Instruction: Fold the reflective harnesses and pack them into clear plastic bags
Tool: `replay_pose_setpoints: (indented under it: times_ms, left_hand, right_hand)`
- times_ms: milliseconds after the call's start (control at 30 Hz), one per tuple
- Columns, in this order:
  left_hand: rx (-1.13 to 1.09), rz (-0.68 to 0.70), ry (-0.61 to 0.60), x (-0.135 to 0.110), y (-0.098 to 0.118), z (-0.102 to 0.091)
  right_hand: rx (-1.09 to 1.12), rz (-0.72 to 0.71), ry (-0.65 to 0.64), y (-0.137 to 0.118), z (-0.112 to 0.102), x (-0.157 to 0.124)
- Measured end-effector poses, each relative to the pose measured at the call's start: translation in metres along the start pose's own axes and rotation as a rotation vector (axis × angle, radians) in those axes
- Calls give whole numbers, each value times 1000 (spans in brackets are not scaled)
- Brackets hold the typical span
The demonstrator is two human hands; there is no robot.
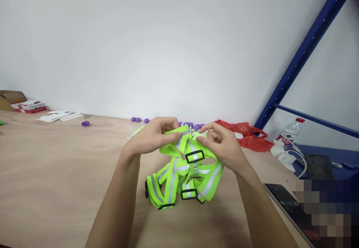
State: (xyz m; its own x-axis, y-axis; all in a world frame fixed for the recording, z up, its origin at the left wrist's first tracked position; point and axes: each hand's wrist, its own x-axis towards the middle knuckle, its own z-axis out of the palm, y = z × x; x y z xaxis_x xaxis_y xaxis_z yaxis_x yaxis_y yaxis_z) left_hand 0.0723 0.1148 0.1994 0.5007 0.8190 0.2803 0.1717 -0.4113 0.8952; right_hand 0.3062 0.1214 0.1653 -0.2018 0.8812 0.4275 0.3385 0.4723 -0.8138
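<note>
A bundle of neon-green reflective straps [171,180] with silver stripes hangs between my hands, above the table. Two black slide buckles [195,156] show on its front, and a black clip sits at its left edge. My left hand [154,136] pinches the upper left of the straps between thumb and fingers. On the other side, my right hand [221,141] has its fingers curled and its thumb against the upper right of the bundle. Part of the straps is hidden behind my right hand.
Several purple caps [138,120] lie near the wall, with another purple cap [85,123] further left. A red plastic bag [254,142] is at the back right, near a bottle [291,131] and blue shelf frame [305,46]. A phone [290,208] lies at the right edge.
</note>
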Motion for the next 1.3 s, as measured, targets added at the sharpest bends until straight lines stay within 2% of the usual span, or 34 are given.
replay_pose_setpoints:
  times_ms: [233,300,400,567,733,900,1100,1167,1267,1300]
  left_hand:
    - [6,1,-6,0,3,-1]
    - [10,-13,-17,-1,4,-1]
    - [28,-3,21,-3,5,-1]
    - [28,-17,53,-3,4,-2]
    - [33,-35,66,0,1,-5]
    - [-47,87,81,6,-4,-5]
    - [34,143,200,12,-3,8]
    - [103,125,264,12,0,16]
    - [242,114,400,12,3,26]
    - [288,117,443,11,4,29]
  right_hand:
    - [-267,-41,-134,-1,-15,-1]
    - [-299,-55,-108,1,-16,-1]
    - [-303,-49,2,4,-16,0]
    - [-229,-47,148,10,-17,2]
    - [-168,-63,184,12,-18,4]
    - [-118,-39,128,12,-20,4]
    - [-138,8,-126,12,-15,5]
    - [-98,-7,-109,11,-9,6]
    - [2,-37,24,5,-1,5]
    - [35,-34,34,1,1,3]
